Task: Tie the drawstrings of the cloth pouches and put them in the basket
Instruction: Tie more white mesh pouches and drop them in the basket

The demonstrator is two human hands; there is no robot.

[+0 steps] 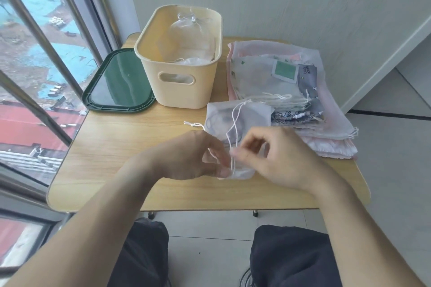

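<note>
A small sheer white pouch (240, 172) lies on the wooden table (121, 147) between my hands. My left hand (193, 156) pinches the pouch's gathered mouth and one strand of its white drawstring (233, 128). My right hand (277, 154) pinches the other strand, which loops upward over another sheer pouch (235, 114) behind. A cream plastic basket (184, 70) stands at the back of the table with several tied sheer pouches (189, 32) inside it.
A pile of flat cloth pouches (286, 91), sheer, pink and grey patterned, lies at the table's right. A dark green lid (119, 81) lies left of the basket. A window runs along the left, a wall behind. My knees are below the table's front edge.
</note>
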